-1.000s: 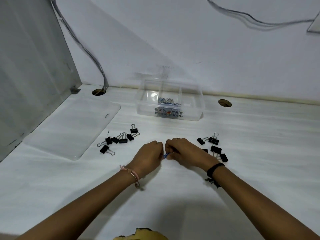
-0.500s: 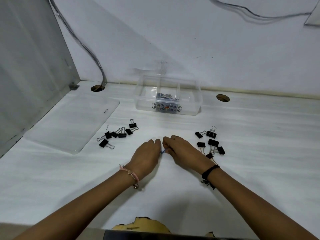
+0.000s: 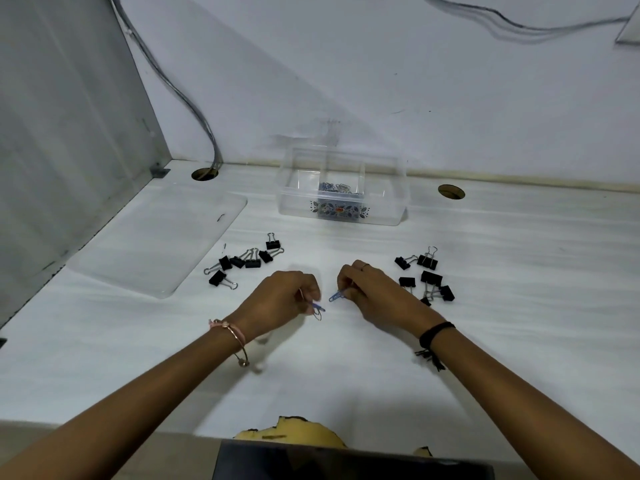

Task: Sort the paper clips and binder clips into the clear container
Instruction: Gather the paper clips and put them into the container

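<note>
My left hand [image 3: 284, 299] pinches a couple of paper clips [image 3: 317, 310], one blue and one silver, low over the white table. My right hand [image 3: 372, 292] pinches a single blue paper clip [image 3: 336, 296] a short gap to the right. The clear container [image 3: 384, 206] stands at the back against the wall, with several paper clips [image 3: 336, 187] in its middle compartment. One group of black binder clips [image 3: 247, 261] lies left of my hands. Another group of binder clips [image 3: 427, 275] lies to the right, partly behind my right hand.
A clear flat lid [image 3: 156, 240] lies on the table [image 3: 519, 306] at the left, beside a grey side panel [image 3: 62, 133]. Two cable holes [image 3: 205, 174] [image 3: 451, 191] sit near the back wall. A cable [image 3: 180, 95] drops into the left one.
My two hands were touching over one blue paper clip; now they have pulled apart, each holding clips. The view has shifted slightly.
</note>
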